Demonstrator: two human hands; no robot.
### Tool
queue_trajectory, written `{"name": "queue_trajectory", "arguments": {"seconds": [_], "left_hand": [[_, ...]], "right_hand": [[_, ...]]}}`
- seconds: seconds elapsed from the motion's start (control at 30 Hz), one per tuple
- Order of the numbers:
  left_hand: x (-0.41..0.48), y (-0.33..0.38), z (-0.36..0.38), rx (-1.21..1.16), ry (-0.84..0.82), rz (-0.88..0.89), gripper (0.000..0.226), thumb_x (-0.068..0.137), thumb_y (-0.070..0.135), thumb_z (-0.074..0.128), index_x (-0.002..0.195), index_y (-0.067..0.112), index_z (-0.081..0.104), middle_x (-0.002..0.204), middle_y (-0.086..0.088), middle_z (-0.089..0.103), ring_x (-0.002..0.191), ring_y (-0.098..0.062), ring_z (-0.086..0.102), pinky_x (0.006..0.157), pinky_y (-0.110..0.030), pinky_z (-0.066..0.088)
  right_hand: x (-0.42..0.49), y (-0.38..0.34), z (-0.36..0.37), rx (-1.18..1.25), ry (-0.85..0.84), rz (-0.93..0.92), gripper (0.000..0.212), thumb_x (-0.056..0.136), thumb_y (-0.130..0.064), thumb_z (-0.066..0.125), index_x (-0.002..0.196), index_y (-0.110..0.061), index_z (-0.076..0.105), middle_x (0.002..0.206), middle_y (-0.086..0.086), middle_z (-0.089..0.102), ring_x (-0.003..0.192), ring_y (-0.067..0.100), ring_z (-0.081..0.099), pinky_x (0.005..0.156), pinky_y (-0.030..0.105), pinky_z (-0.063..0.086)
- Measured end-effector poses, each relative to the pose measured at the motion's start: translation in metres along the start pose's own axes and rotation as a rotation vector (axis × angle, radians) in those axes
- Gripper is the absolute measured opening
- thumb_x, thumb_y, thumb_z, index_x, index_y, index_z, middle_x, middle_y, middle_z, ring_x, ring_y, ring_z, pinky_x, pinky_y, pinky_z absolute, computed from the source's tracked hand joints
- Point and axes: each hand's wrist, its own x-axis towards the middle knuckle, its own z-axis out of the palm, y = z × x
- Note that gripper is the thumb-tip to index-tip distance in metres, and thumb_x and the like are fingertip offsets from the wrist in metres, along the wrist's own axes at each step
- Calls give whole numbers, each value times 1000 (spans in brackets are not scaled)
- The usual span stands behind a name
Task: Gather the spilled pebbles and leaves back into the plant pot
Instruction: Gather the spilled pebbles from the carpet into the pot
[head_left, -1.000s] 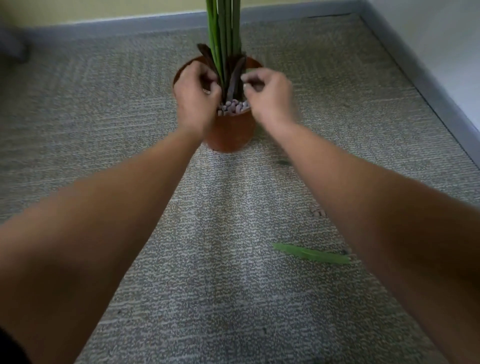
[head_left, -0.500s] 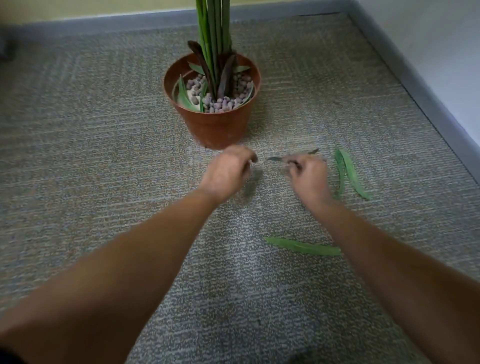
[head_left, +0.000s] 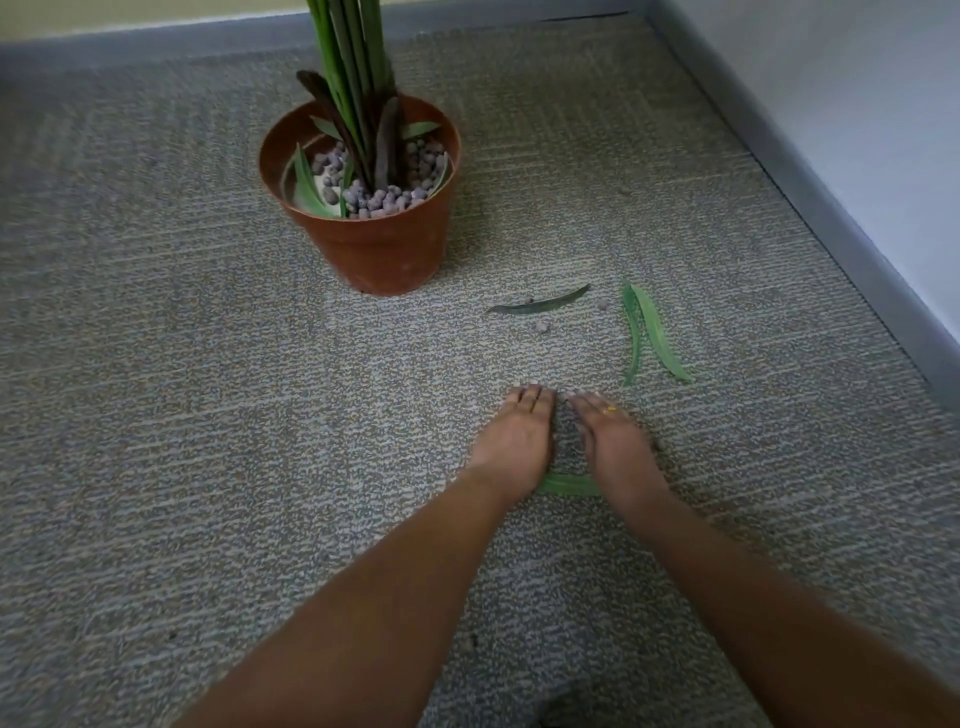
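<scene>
A terracotta plant pot (head_left: 384, 249) stands on the carpet, holding green stalks, grey pebbles (head_left: 387, 198) and a few leaves. On the carpet to its right lie a dark leaf (head_left: 540, 305), two green leaves (head_left: 652, 332) and two loose pebbles (head_left: 542, 326). My left hand (head_left: 514, 441) and my right hand (head_left: 615, 444) rest palm-down side by side on the carpet, fingers together, cupped toward each other. A green leaf (head_left: 569, 486) lies under my wrists, mostly hidden. Whether pebbles lie between my palms is hidden.
Grey carpet covers the floor. A grey skirting board (head_left: 810, 208) runs along the right wall and another along the back wall, meeting in the far corner behind the pot.
My hands left the pot rim, came down past the dark leaf and now lie flat on the carpet nearer to me, over the green leaf.
</scene>
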Motion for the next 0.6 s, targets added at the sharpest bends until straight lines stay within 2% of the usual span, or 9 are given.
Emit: {"name": "queue_trajectory", "arguments": {"seconds": [0.13, 0.2, 0.27, 0.33, 0.4, 0.5, 0.6], "left_hand": [[9, 13, -6, -10, 34, 69, 53, 97, 8, 37, 147, 9, 16, 156, -8, 17, 145, -20, 15, 117, -31, 16], [16, 18, -10, 17, 34, 84, 50, 96, 5, 38, 144, 7, 25, 153, -10, 25, 142, -22, 23, 116, -31, 22], [21, 24, -13, 44, 37, 73, 40, 93, 3, 43, 133, 6, 43, 139, -14, 45, 128, -26, 45, 108, -35, 37], [22, 30, -17, 55, 31, 36, 28, 90, 2, 48, 117, 4, 56, 118, -15, 58, 109, -29, 58, 95, -37, 48], [23, 32, -19, 82, 40, 27, 21, 90, 1, 49, 107, -1, 60, 108, -16, 60, 101, -30, 60, 88, -37, 49], [24, 31, -19, 111, 55, 32, 20, 90, 1, 49, 107, -5, 58, 108, -18, 58, 103, -31, 57, 88, -38, 48], [24, 27, -21, 114, 54, 44, 19, 90, -1, 47, 105, -4, 59, 106, -18, 59, 101, -31, 58, 87, -37, 48]], "right_hand": [[3, -6, -1, 6, 113, 31, 35, 92, 1, 39, 125, 1, 51, 125, 16, 58, 115, 25, 51, 101, 27, 33], [5, -8, -2, 21, 139, 72, 29, 93, -1, 39, 115, 1, 57, 115, 17, 63, 106, 26, 54, 93, 27, 35], [5, -10, -3, 47, 123, 152, 27, 92, -2, 39, 110, 1, 59, 111, 17, 63, 103, 26, 55, 89, 27, 35], [3, -11, -3, 94, 123, 212, 25, 91, 0, 40, 104, 5, 60, 107, 20, 62, 99, 29, 55, 82, 24, 35], [3, -11, -4, 168, 148, 247, 23, 89, 3, 40, 95, 8, 61, 100, 24, 62, 89, 30, 54, 72, 23, 32], [6, -9, -8, 169, 127, 260, 22, 89, 1, 42, 93, 4, 63, 94, 19, 64, 85, 27, 57, 74, 27, 37], [6, -8, -12, 194, 146, 254, 20, 87, -1, 49, 94, 0, 68, 91, 17, 67, 77, 21, 55, 72, 25, 39]]}}
